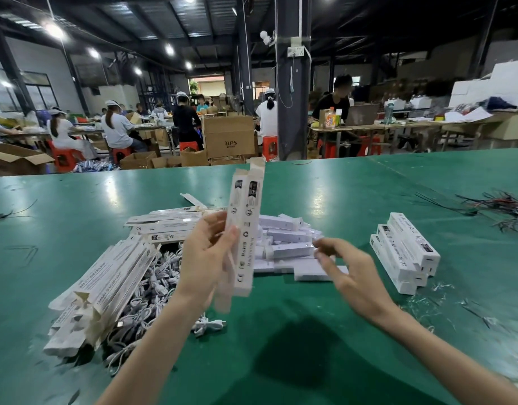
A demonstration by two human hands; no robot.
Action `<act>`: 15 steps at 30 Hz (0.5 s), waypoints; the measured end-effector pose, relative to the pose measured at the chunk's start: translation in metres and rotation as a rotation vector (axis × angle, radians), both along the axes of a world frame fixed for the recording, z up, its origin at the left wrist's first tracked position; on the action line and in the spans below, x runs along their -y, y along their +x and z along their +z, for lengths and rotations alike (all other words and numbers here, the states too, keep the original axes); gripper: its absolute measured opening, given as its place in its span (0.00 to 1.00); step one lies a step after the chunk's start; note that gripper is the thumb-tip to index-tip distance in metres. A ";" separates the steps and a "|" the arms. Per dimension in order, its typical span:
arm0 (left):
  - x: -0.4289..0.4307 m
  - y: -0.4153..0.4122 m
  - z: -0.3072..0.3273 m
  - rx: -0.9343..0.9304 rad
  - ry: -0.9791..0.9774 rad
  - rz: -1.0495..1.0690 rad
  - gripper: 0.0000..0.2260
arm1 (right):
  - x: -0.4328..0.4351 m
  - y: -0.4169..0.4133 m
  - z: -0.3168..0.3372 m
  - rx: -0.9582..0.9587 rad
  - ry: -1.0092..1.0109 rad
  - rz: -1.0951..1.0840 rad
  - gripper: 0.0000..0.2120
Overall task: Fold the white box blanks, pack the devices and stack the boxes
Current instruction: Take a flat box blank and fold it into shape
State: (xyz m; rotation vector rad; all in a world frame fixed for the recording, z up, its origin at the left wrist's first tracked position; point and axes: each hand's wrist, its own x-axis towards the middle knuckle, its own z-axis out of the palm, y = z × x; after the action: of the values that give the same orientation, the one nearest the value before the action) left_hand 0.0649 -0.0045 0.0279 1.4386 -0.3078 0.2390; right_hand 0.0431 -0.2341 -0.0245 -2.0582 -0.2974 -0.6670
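Left hand (206,258) grasps 1 white box (246,229) at its lower half, thumb on the near face and the other fingers curled behind. The box is held clear of the green table (325,331). Its long axis runs near upright, with the top leaning slightly right and away. The top flap stands open at the far end. The lower end is blurred, so I cannot tell whether it is closed.

Right hand (351,273) is released, fingers loosely bent and holding nothing that shows. It hovers just right of the box, fingertips pointing left over the near edge of the pile of devices (287,244).

Key relation: the devices lie right of and behind the held box, directly under the right hand's reach. Most lie with long axes roughly across, left to right. Judgement: the right hand is the nearer one to pick 1 up, and the device must turn almost a quarter to line up with the box mouth, or the box must tip down to meet it.

Finished boxes (403,252) are stacked further right, well apart from both hands. Flat blanks (105,282) and cables (152,287) lie to the left.
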 end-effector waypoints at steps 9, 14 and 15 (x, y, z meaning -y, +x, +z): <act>0.049 -0.023 -0.054 -0.279 -0.151 -0.233 0.11 | -0.045 -0.019 -0.026 -0.796 1.032 0.741 0.18; 0.050 -0.024 -0.058 -0.243 -0.051 -0.272 0.15 | -0.050 -0.016 -0.030 -0.727 0.965 0.592 0.19; 0.051 -0.023 -0.060 -0.237 -0.027 -0.268 0.14 | -0.051 -0.015 -0.032 -0.700 0.962 0.555 0.19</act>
State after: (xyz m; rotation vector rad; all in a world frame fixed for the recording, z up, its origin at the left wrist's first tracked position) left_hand 0.0422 -0.0556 -0.0324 1.3665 -0.2983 -0.1439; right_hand 0.0278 -0.1826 -0.0562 -1.0825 -0.0854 0.2578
